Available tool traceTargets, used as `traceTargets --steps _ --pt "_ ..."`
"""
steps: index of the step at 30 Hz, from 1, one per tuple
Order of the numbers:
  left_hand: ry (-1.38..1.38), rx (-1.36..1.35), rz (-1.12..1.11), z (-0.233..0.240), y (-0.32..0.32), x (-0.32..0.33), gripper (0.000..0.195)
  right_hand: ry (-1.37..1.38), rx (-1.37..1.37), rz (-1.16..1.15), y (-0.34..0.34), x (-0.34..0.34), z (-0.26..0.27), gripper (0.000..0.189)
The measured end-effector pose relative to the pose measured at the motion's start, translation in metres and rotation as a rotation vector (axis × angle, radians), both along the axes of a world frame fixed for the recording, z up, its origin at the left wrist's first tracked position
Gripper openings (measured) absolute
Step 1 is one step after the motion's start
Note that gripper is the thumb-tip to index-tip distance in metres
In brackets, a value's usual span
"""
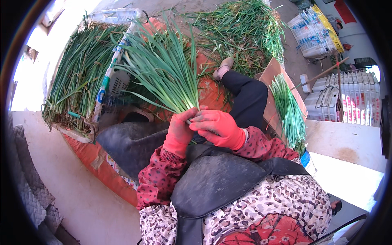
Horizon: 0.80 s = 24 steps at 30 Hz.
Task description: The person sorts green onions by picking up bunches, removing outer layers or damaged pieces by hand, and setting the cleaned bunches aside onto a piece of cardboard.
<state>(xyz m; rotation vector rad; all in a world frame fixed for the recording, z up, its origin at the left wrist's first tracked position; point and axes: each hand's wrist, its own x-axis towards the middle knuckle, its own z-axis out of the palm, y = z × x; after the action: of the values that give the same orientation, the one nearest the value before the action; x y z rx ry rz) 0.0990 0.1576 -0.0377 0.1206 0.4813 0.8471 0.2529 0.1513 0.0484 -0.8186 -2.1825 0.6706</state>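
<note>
A fanned bunch of long green leafy stalks point(171, 70), like garlic chives, rises from my hands with its leaves pointing away from me. My left hand point(179, 131), in an orange-red rubber glove, grips its pale stem end. My right hand point(220, 128), gloved the same, is closed over the stem bases beside the left thumb. The fingers partly hide the lower ends. Both hands are above my lap, which a black apron point(217, 180) covers.
At left, a white plastic crate point(102, 85) holds many untrimmed stalks. Loose greens point(242, 33) lie in a heap ahead. Neat stalks point(289, 107) rest on a brown board point(272, 70) at right. Stacked white crates point(346, 95) stand farther right. An orange-red sheet point(214, 95) covers the ground.
</note>
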Motion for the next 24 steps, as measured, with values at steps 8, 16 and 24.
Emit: traceTargets --steps 8,16,24 --pt "0.164 0.019 0.061 0.007 -0.004 0.003 0.026 -0.189 -0.572 -0.31 0.043 -0.004 -0.001 0.028" --pt "0.247 0.006 0.073 -0.006 -0.012 -0.007 0.024 -0.04 -1.135 -0.193 0.035 0.011 -0.013 0.016" --pt "0.204 0.151 0.078 -0.019 -0.023 -0.026 0.029 -0.085 -1.71 0.53 0.031 0.053 0.061 0.019"
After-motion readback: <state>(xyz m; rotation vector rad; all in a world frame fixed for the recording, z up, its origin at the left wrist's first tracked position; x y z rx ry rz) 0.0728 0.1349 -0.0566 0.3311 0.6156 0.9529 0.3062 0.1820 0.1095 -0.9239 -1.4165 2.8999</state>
